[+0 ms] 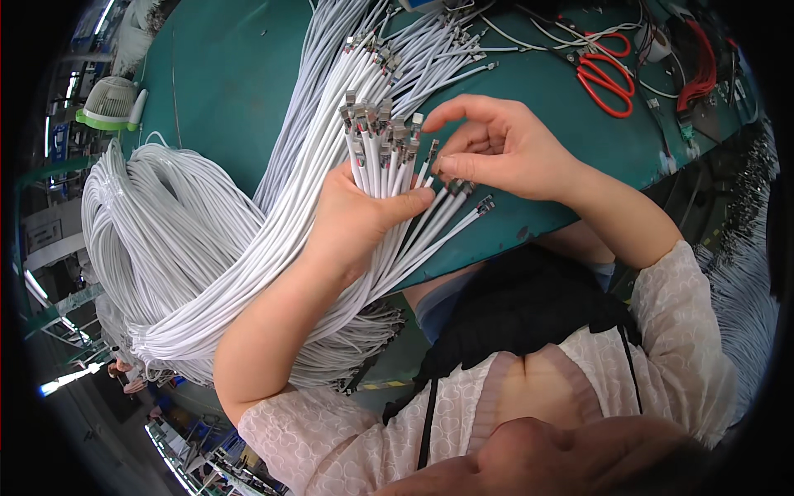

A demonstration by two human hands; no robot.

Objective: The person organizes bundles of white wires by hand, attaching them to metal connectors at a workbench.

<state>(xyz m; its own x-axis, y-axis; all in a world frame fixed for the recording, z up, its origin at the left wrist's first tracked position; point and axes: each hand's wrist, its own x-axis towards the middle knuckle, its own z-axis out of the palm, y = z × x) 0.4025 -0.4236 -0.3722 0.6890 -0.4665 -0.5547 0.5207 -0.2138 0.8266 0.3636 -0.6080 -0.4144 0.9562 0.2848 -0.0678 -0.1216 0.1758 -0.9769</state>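
My left hand is closed round a bunch of white cables, whose small metal-tipped connectors stick up above the thumb. Just right of the bunch, my right hand is bent with its thumb and index finger curled toward the connector ends. Whether its fingertips pinch a cable end, I cannot make out. A few loose cable ends fan out below it, past the left thumb. More white cables run under and beside my left forearm, with further connector ends spread beyond the bunch.
A large coil of white cable lies at the left on the green table. Red-handled scissors, a tape roll and red wires lie at the far right. A small fan stands far left. Cable bundles hang at right.
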